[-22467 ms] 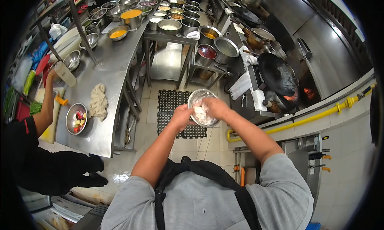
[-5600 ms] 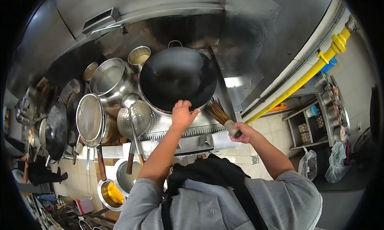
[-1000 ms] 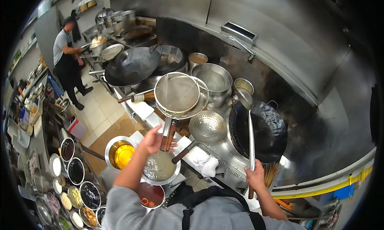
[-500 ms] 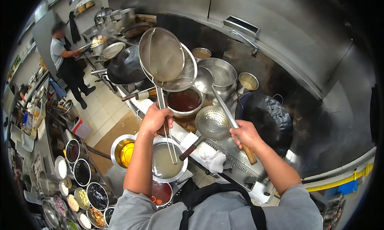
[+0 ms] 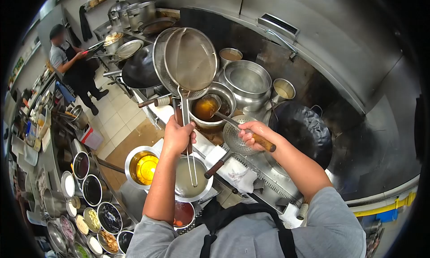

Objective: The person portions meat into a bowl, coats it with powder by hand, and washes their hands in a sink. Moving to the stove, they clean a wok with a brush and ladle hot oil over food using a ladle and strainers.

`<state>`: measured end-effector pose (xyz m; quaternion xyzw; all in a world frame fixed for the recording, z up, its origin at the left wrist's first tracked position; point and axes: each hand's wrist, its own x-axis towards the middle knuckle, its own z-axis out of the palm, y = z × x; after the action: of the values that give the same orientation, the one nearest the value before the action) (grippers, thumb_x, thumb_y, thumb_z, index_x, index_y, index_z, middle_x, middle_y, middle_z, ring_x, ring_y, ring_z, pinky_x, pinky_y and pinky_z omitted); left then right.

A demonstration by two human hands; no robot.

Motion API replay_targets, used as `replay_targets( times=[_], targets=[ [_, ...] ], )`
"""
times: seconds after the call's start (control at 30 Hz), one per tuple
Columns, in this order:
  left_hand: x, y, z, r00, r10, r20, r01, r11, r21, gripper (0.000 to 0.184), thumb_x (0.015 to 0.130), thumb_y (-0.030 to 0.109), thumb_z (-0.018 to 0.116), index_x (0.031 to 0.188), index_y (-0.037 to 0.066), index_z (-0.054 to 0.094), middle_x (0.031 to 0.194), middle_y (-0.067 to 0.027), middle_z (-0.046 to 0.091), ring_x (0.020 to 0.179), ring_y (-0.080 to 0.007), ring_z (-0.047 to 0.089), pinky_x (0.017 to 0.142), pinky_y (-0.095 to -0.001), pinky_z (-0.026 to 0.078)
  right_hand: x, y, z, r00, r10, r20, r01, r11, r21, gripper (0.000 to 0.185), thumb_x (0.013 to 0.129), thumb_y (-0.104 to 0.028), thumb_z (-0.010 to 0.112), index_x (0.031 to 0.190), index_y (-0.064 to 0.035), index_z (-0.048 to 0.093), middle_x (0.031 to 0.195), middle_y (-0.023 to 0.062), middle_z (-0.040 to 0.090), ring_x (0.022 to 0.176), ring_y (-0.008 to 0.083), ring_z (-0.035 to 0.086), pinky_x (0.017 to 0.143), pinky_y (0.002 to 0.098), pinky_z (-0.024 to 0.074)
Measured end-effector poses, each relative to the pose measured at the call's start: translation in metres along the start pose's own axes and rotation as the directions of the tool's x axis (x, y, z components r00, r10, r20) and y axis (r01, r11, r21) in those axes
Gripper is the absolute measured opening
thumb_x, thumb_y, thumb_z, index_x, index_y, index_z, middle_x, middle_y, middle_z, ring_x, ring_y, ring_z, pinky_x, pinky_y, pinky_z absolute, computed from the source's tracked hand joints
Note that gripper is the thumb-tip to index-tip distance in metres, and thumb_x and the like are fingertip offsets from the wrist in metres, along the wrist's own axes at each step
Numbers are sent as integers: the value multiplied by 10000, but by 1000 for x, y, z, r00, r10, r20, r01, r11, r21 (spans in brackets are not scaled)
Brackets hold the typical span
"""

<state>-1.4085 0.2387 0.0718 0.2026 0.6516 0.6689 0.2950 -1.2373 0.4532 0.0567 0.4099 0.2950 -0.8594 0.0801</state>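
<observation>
My left hand [image 5: 178,134] is wrapped round the handles of two round mesh strainers [image 5: 190,60], which it holds up and tilted over the stove's left part. In my right hand [image 5: 257,134] is the wooden-ended handle of a ladle [image 5: 228,120]. The ladle's bowl is down in a steel pot [image 5: 228,91] of dark liquid and holds brown liquid. A perforated skimmer [image 5: 237,139] lies beside that pot, partly under my right hand. The black wok [image 5: 302,137] sits on the burner to the right.
Behind the pot stand a wide steel pot [image 5: 247,78] and a small pot [image 5: 284,90]. Bowls of yellow liquid [image 5: 146,167] and cloudy liquid [image 5: 190,177] are near my left forearm. Ingredient containers [image 5: 109,216] fill the lower left. A person [image 5: 69,65] stands at the far left.
My left hand has gripped the strainers and lifted them off the pot. My right hand has moved left from the wok, and the ladle's bowl has gone down into the dark liquid.
</observation>
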Motion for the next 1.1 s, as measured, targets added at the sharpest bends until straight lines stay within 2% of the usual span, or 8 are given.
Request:
replay_targets(
  times=[0.1,0.23,0.3,0.63,0.77,0.9,0.97,1.1],
  targets=[
    [1,2,-10,997,-82,-13,81,996,-26,215,825,5,582,984,10,438,672,-51,525,503,-132,542,431,-278,477,-4,7,-18,981,32,190,-78,968,239,149,925,-162,477,959,-17,464,666,-4,471,423,27,401,324,172,326],
    [2,1,-15,998,-64,15,64,997,-35,208,815,-4,582,963,10,436,688,-52,529,508,-129,542,433,-277,480,-26,14,-23,976,19,219,-100,926,364,179,926,-161,468,1001,0,451,657,-6,463,411,27,394,306,176,319],
    [5,-6,-17,1000,-19,2,19,998,-57,155,813,9,581,898,0,451,645,-55,528,485,-136,549,421,-274,483,-37,16,-23,977,7,211,-86,926,367,187,924,-157,467,1017,4,447,655,-5,461,409,30,393,306,174,318],
    [18,-48,-15,992,16,-125,-9,998,56,252,822,-9,567,1013,-4,402,650,-63,514,461,-143,527,390,-277,459,-81,18,-27,959,-63,277,-62,906,419,272,930,-173,447,1080,55,438,689,26,466,414,60,426,320,202,366],
    [16,-68,-9,993,-65,-96,71,996,62,242,819,-13,564,1006,-1,410,656,-61,514,459,-144,522,401,-285,461,-99,21,-26,954,-97,283,-52,877,477,227,922,-157,462,1049,31,448,687,9,458,414,47,401,314,193,328],
    [0,-76,13,971,-193,138,208,972,-110,139,808,13,573,899,-8,470,604,-69,528,459,-161,525,436,-300,476,-120,26,-29,942,-151,300,-23,862,506,254,925,-165,457,1076,40,445,699,17,460,410,56,400,325,202,342],
    [-8,-73,31,933,-256,254,294,947,-127,135,812,9,569,902,0,468,613,-68,531,473,-160,528,445,-297,475,-133,30,-32,927,-189,325,-32,822,569,348,945,-178,403,1192,67,394,711,47,469,414,78,436,335,217,362],
    [-22,-56,77,865,-307,397,387,911,-140,151,801,-20,572,917,-1,476,670,-70,533,495,-153,528,446,-302,484,-164,42,-58,893,-256,369,-44,768,639,382,952,-186,387,1229,76,376,730,59,475,431,93,452,357,239,379]
  ],
)
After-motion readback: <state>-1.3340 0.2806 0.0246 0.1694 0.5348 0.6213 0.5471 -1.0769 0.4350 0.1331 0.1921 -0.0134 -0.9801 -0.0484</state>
